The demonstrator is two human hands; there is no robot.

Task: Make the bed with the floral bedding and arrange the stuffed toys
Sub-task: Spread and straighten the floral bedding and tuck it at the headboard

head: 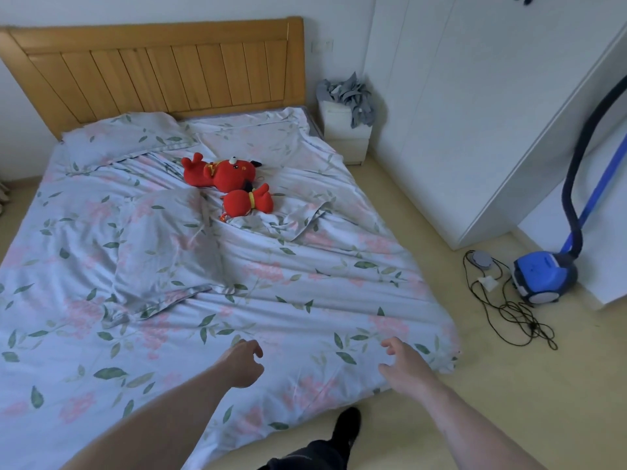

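Note:
A floral duvet [305, 300] in pale blue with pink flowers and green leaves covers the bed, wrinkled near the middle. One floral pillow [132, 137] lies by the wooden headboard [152, 62]; a second floral pillow [166, 245] lies loose mid-bed. Two red stuffed toys sit near the head: a larger one [220, 171] and a smaller one [247, 201] in front of it. My left hand [242, 362] hovers over the duvet's near edge with fingers loosely curled, holding nothing. My right hand [405, 366] hangs above the duvet's near right corner, fingers spread.
A white nightstand [346, 134] with grey cloth [349, 93] on top stands right of the headboard. White wardrobe doors [475, 113] line the right wall. A blue vacuum cleaner [543, 276] with hose and a tangled black cable [509, 310] lie on the floor. My foot [346, 425] is at the bed's edge.

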